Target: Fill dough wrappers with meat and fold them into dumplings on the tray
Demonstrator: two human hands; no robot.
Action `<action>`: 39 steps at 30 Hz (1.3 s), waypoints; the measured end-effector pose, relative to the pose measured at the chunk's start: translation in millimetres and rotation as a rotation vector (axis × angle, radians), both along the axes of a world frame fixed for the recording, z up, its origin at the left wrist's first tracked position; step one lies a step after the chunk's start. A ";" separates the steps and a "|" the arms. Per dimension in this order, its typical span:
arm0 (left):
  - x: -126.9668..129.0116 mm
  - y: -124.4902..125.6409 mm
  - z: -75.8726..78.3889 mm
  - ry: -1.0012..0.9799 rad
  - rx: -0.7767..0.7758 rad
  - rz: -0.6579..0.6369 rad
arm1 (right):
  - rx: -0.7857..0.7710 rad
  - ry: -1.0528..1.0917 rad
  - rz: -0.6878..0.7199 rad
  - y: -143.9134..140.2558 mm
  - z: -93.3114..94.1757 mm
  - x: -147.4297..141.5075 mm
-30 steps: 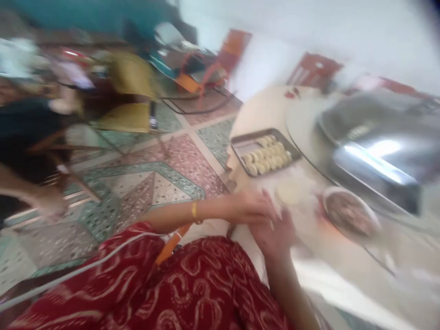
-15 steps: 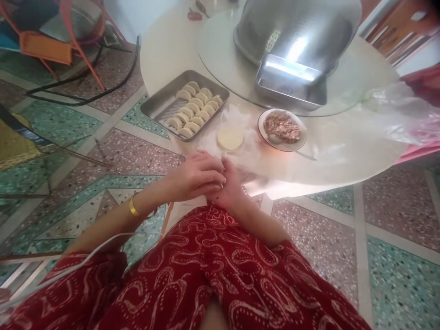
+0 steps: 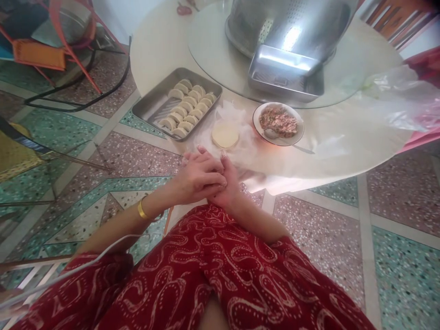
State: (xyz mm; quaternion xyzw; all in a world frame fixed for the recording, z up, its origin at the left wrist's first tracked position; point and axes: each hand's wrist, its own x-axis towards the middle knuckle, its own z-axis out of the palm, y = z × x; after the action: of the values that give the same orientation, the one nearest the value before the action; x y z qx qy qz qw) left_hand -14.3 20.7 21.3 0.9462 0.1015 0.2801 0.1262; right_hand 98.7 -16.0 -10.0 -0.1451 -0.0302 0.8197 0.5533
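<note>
My left hand (image 3: 197,178), with a gold bracelet at its wrist, lies closed over my right hand (image 3: 228,185) at the table's near edge. Its fingers curl onto the right palm. The right thumb points up, and most of the right fingers are hidden behind the left hand. Whatever may be between the palms is hidden. The fingertips look whitish. Just beyond the hands, a round dough wrapper (image 3: 225,134) lies flat on a floury plastic sheet (image 3: 237,114). To its right stands a white bowl (image 3: 301,133) of minced filling (image 3: 278,121) with a spoon (image 3: 304,149) in it.
A metal tray (image 3: 146,107) holding rows of folded dumplings (image 3: 189,101) sits left of the wrapper. Farther back, a deep metal pan (image 3: 285,94) and a large steel colander (image 3: 275,18) rest on the glass turntable (image 3: 209,50). Clear plastic (image 3: 395,101) lies at right.
The view has shifted slightly, so the table things appear a little farther left and up. My hands stay pressed together, with the fingers behind the left hand showing a bit more.
</note>
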 end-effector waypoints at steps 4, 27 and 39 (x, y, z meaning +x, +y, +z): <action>-7.6 0.5 2.8 0.025 -0.092 0.096 | -0.100 0.003 -0.025 -4.9 10.9 4.3; -3.7 0.5 -5.3 -0.003 -0.015 0.053 | 0.002 0.204 0.061 -6.7 -6.2 9.7; -10.6 -11.2 -4.2 -0.099 0.055 0.258 | -0.086 -0.050 -0.049 -14.3 15.4 11.0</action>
State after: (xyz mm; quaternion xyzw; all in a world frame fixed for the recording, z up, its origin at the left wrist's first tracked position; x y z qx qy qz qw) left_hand -24.9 9.5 17.1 0.9135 0.2081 0.3428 0.0681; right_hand 109.6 -30.3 5.3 -0.1901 -0.0050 0.8024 0.5657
